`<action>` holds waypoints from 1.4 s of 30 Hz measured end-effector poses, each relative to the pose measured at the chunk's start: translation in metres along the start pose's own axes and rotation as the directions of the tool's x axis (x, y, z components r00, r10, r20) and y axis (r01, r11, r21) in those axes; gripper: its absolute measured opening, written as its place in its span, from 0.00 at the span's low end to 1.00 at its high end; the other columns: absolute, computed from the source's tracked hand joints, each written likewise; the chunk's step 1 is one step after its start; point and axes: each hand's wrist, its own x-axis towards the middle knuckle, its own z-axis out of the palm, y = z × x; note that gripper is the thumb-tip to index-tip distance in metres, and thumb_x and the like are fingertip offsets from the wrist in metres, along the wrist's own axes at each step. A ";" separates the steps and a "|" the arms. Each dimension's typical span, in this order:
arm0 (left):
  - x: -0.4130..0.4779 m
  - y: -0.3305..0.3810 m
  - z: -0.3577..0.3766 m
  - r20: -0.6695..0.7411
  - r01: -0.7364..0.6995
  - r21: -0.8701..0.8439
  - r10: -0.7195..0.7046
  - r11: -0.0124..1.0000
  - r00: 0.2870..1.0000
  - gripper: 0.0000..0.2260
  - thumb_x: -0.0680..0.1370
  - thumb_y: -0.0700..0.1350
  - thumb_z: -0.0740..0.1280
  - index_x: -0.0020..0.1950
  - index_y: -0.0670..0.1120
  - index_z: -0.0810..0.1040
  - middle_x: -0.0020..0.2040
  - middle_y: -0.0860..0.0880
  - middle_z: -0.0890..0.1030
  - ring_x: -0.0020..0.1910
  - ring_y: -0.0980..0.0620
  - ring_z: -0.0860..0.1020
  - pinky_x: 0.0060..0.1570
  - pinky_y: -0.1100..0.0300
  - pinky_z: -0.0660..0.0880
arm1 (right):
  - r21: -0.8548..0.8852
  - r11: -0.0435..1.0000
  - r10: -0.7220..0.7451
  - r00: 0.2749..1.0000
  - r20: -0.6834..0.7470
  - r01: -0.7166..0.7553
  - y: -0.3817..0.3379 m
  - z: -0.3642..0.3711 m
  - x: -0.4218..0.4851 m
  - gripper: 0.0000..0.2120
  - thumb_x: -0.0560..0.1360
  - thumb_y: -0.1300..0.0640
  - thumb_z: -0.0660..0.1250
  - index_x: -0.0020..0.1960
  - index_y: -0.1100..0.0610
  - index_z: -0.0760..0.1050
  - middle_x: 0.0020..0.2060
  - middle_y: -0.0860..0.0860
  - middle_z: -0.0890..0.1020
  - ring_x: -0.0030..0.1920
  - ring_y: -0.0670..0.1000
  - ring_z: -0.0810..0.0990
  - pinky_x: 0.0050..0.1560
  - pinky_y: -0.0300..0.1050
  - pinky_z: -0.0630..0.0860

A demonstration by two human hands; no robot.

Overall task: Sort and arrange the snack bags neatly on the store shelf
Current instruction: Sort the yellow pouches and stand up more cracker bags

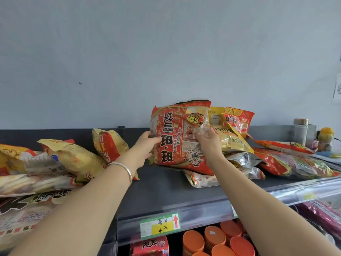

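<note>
Holding, centre frame: left hand [145, 145] fingers curled round left edge | red snack bag [175, 139] upright, print upside-down, long axis vertical, between both hands over the shelf [166, 189] | right hand [208, 143] fingers pinching its right side, equally near.

Bag [180, 135] upright at shelf [166, 191] centre. Pile [73, 159] of bags left of it, second pile [295, 163] right. Jar [300, 133] far right, at back. Price tag [160, 226] on front edge, cans [214, 237] below.

Bare forearms, silver bangle [123, 169] on left wrist
</note>
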 end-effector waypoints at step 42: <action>-0.142 -0.011 -0.220 -0.620 -0.059 0.268 0.219 0.962 0.754 0.18 0.75 0.59 0.65 0.56 0.48 0.73 0.49 0.48 0.82 0.45 0.49 0.82 0.45 0.53 0.79 | 0.278 0.883 0.189 0.831 0.524 -0.377 -0.089 0.157 -0.128 0.19 0.75 0.39 0.65 0.50 0.57 0.73 0.43 0.54 0.85 0.43 0.56 0.85 0.51 0.57 0.81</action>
